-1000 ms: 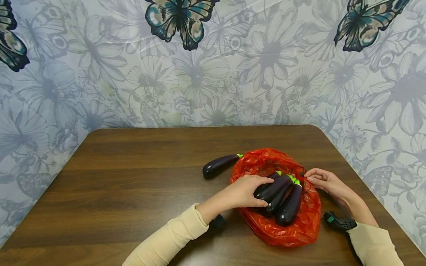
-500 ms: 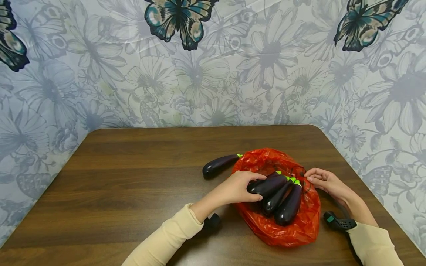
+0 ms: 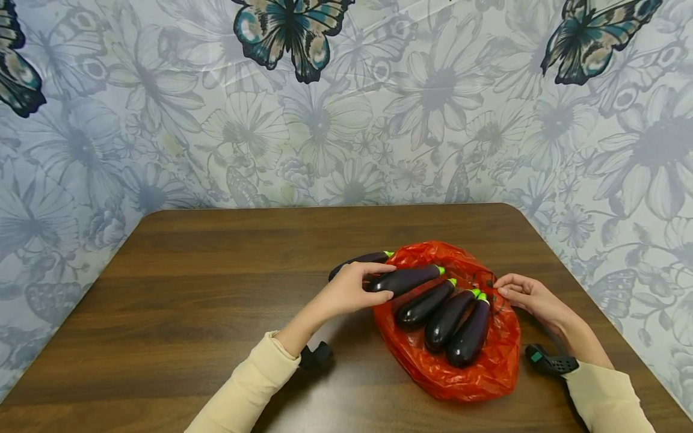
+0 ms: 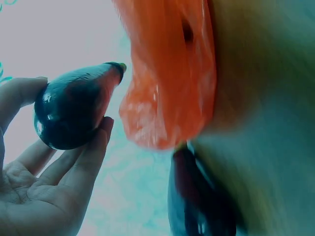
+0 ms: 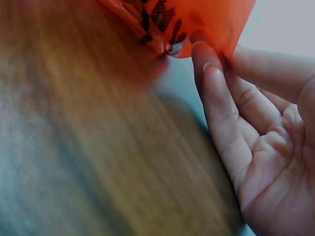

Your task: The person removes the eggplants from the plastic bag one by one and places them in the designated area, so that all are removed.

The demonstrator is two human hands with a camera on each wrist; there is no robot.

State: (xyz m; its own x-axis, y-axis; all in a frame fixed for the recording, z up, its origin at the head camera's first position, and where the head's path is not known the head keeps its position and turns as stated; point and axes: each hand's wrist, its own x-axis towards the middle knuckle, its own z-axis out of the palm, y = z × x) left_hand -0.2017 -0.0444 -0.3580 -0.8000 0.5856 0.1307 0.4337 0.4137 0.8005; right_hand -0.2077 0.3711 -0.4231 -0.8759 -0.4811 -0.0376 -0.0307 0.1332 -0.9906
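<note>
My left hand (image 3: 346,290) grips an eggplant (image 3: 406,279) by its thick end, above the left rim of the red plastic bag (image 3: 476,385). In the left wrist view the fingers and thumb of my left hand (image 4: 54,182) hold that eggplant (image 4: 74,108) in the air beside the bag (image 4: 167,88). Several other eggplants (image 3: 446,322) lie side by side in the bag, green stems pointing away. My right hand (image 3: 541,304) pinches the bag's right edge; in the right wrist view, my right hand (image 5: 266,132) has its fingertips on the red plastic (image 5: 211,19).
One more eggplant (image 3: 349,264) lies on the brown table (image 3: 189,313) behind my left hand, its stem against the bag; the left wrist view shows it (image 4: 192,201) below the bag. A patterned wall covering with butterflies (image 3: 289,36) stands behind the table.
My left hand has moved left and away from me, lifting one eggplant off the others in the bag. The remaining ones have spread slightly. My right hand has stayed at the bag's edge.
</note>
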